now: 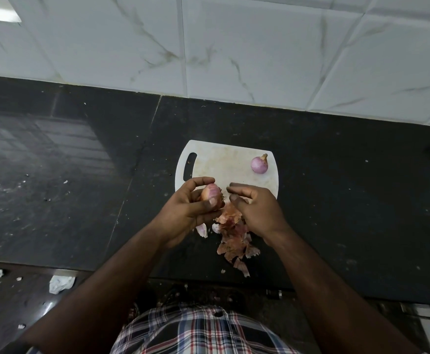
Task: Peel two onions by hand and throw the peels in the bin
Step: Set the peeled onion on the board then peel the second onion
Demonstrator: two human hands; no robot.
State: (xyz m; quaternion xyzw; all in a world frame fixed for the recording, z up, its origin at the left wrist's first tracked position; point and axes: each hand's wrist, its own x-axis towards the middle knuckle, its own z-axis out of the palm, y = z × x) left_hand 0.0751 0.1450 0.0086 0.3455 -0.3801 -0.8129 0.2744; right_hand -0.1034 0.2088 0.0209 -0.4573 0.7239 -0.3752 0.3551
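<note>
Over the near edge of the white plastic cutting board (224, 162), the left hand (185, 210) grips a half-peeled pinkish onion (211, 191), thumb across it so it cannot turn. The right hand (253, 205) is beside it, fingers loosely curled and holding nothing. Dry brown peels (234, 238) lie below on the black counter (349, 200), not yet binned. A second, peeled purple onion (259, 164) waits on the board's far corner.

A small pinkish onion, half stripped of its papery skin (211, 193), sits gripped in the left hand (190, 208). A second, round purple onion with a dry stem (259, 164) lies beyond the right hand (256, 208). Loose orange-brown peels (234, 238) are heaped beneath and between both hands.
</note>
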